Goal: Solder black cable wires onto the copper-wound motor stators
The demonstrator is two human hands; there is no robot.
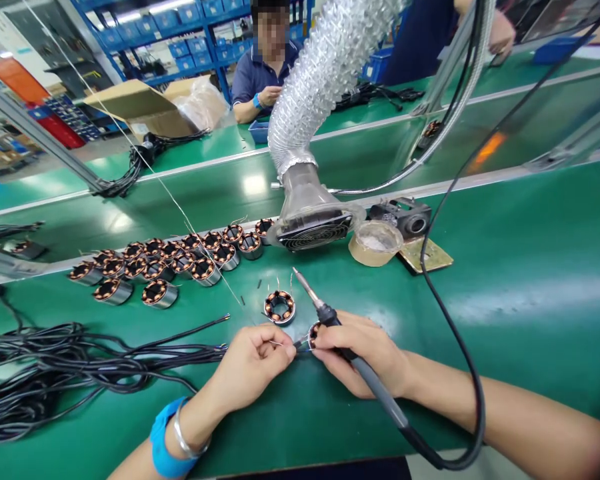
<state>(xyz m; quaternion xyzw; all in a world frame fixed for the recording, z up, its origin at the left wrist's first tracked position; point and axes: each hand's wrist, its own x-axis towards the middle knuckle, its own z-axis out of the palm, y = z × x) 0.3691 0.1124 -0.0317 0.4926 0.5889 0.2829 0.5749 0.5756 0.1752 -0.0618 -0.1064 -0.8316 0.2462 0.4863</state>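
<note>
My left hand (pixel 253 363) is closed in a pinch on a thin wire, close to the end of a black cable (pixel 105 363). My right hand (pixel 363 350) is closed around a soldering iron (pixel 330 317), tip pointing up and away, and its fingers also touch a small copper-wound stator (pixel 313 333) on the green table. A second stator (pixel 279 307) lies just beyond the hands.
Several wound stators (pixel 155 263) sit in a cluster at left. A fume extractor fan (pixel 313 230) on a silver hose, a tape roll (pixel 375 242) and a black fixture (pixel 405 217) stand behind. Another person (pixel 265 70) sits across the green belt (pixel 205 193).
</note>
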